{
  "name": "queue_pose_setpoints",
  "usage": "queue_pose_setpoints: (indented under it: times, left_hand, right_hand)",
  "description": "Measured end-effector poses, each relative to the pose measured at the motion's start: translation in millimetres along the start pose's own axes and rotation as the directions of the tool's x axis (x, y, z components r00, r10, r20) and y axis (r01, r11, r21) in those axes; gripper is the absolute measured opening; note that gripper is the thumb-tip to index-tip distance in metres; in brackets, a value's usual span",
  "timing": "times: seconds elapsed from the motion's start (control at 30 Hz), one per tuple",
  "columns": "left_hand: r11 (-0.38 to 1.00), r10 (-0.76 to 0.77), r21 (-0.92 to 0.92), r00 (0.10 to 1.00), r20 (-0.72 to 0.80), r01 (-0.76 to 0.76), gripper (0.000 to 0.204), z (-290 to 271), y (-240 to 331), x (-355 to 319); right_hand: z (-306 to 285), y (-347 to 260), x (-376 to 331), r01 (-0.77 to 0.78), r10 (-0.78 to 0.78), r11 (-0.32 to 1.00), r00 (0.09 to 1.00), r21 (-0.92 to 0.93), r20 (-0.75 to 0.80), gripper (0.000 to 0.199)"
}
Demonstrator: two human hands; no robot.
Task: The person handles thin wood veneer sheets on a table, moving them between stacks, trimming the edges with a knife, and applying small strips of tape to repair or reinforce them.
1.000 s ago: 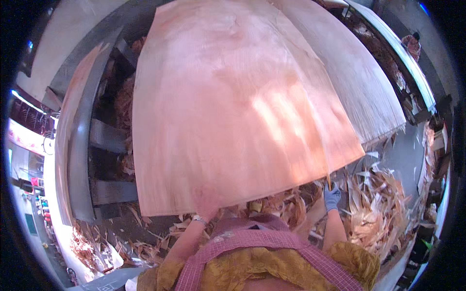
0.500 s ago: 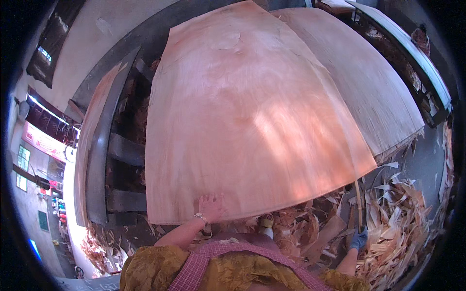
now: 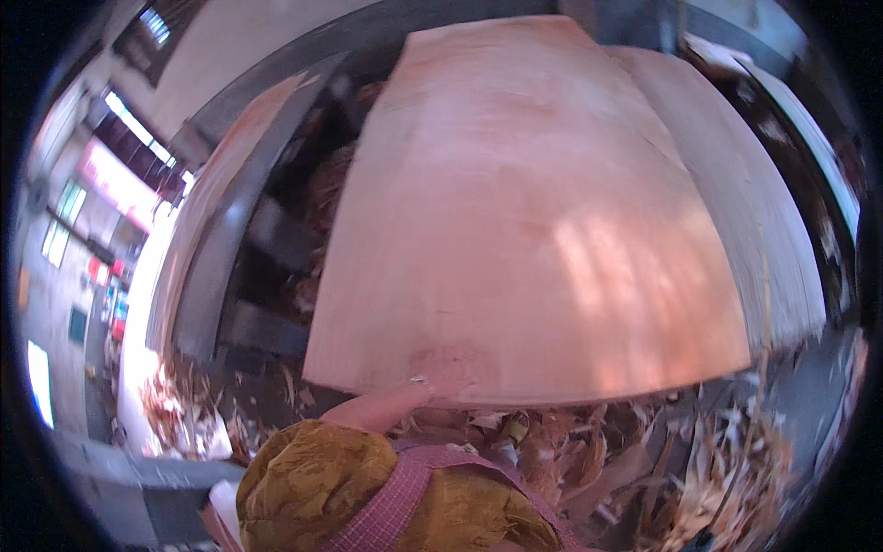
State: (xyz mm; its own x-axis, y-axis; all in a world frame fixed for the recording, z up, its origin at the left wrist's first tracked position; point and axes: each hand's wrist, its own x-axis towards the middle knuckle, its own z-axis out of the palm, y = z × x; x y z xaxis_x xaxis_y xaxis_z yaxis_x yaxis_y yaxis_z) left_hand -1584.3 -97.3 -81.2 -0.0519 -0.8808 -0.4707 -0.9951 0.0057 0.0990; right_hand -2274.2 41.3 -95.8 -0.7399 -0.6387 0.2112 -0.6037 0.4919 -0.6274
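A large, pale orange veneer sheet (image 3: 515, 212) lies on top in front of me, its near edge toward my body. My left hand (image 3: 451, 370) rests flat on it close to that edge, fingers spread. Down at the lower right, my right hand (image 3: 702, 539) barely shows as a blurred dark glove. It is closed at the lower end of a thin stick (image 3: 766, 294), which slants up beyond the sheet's right corner and is smeared by motion.
Another, greyer veneer stack (image 3: 736, 175) sits to the right, partly under the sheet. Torn veneer scraps (image 3: 736, 460) heap on the floor at right and below the near edge. Grey metal beams (image 3: 221, 258) stand at the left, with more scraps (image 3: 179, 405) there.
The whole view has shifted, so the sheet appears farther right. My right hand has dropped toward the lower edge, and the stick now stands outside the sheet's right corner. My left hand stays flat.
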Motion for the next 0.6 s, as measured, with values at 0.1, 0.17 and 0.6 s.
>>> queue_pose_setpoints:
  times: [0.1,0.17,0.6]
  left_hand:
    - [0.989,0.059,-0.137,0.998,-0.015,-0.06,0.059,3.8,-13.6,2.2]
    - [0.982,0.112,-0.141,0.99,-0.085,-0.123,0.06,40.8,-48.0,-5.3]
    - [0.659,-0.576,-0.745,0.703,-0.417,0.098,0.042,144.0,-377.0,-393.4]
  right_hand:
    - [43.2,-90.4,-49.9,-0.019,-0.019,0.969,0.989,0.248,0.15,0.03]
    - [88.5,-153.9,-97.6,-0.082,-0.069,0.912,0.935,0.402,0.348,0.029]
    - [200.8,-544.3,-615.4,-0.51,-0.356,0.718,0.316,0.473,0.88,0.029]
